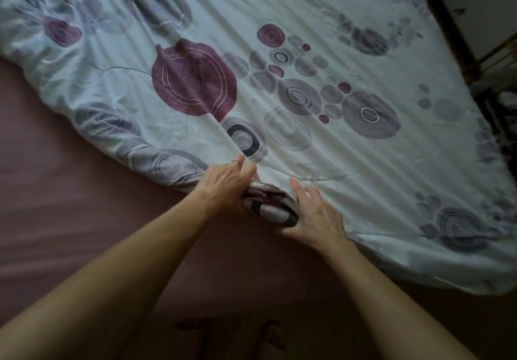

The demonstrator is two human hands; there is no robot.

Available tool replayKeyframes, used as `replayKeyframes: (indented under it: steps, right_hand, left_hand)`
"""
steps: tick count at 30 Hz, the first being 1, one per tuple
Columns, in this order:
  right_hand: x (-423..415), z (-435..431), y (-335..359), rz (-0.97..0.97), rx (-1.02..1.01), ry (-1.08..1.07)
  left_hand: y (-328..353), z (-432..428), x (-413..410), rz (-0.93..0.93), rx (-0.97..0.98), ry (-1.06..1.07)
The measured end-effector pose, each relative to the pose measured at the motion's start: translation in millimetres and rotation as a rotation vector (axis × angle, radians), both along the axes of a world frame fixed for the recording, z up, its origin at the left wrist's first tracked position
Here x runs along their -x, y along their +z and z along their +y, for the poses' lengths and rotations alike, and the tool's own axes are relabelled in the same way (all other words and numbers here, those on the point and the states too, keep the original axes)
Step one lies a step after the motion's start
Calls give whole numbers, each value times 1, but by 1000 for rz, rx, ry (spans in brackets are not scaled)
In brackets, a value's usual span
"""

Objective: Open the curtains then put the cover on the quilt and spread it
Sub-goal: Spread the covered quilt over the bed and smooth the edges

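Pink sheet point(70, 219) underneath, quilt point(307, 66) spread from ten to four o'clock. Left hand point(223, 184) and right hand point(314, 217) pinch a bunched cover point(268, 205) fold at the near edge — likely tucking the opening shut.

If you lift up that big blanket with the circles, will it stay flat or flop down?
The quilt cover would probably flop: it already lies in wrinkles. Where the left hand and right hand hold its edge, it bunches softly, so it likely sags between them.
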State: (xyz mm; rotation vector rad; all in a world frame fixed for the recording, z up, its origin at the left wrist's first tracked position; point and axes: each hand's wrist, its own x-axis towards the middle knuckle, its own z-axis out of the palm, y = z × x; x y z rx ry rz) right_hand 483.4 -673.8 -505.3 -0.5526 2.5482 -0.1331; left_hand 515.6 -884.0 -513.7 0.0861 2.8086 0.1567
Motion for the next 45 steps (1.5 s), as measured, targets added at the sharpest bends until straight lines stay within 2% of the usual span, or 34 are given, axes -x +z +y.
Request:
replayKeyframes:
  steps: [5,7,9,11,16,18,22,26,28,33,36,38,40,42,45]
  right_hand:
    - [12,-10,-10,209,-144,46]
    - [13,-11,-16,269,-161,98]
    - [7,-18,-26,246,-161,109]
    - [-8,-28,-37,215,-147,93]
    - [6,-37,-49,318,-104,25]
    - [23,-35,-43,339,-55,61]
    - [28,-28,-27,278,-33,125]
    - [-19,-17,-28,24,-58,176]
    - [-42,-8,-31,-22,-63,205]
    - [-45,3,-31,25,-35,187]
    - [-45,-2,-31,124,31,137]
    - [-46,-7,-30,105,14,63]
    - [-53,-11,-28,31,-35,11]
    - [-68,-15,-29,-81,-103,82]
    - [-82,-12,-28,-203,-80,148]
  left_hand:
    - [-10,-6,14,129,189,10]
    - [-17,-5,18,40,172,13]
    - [-27,0,16,-92,208,8]
    - [-38,4,9,-131,244,25]
    - [-37,-5,28,126,147,35]
    - [-29,-7,39,114,100,21]
    - [-10,-7,42,57,126,-76]
    - [-7,3,-4,-127,101,-177]
    - [-12,11,-32,-199,75,-191]
    - [-22,12,-40,-5,4,-113]
    - [-30,20,-50,46,15,-97]
    - [-32,31,-56,76,5,-134]
    - [-30,41,-59,59,-29,-138]
    - [-27,46,-61,-27,-53,-130]
    - [-28,50,-63,-177,6,-212]
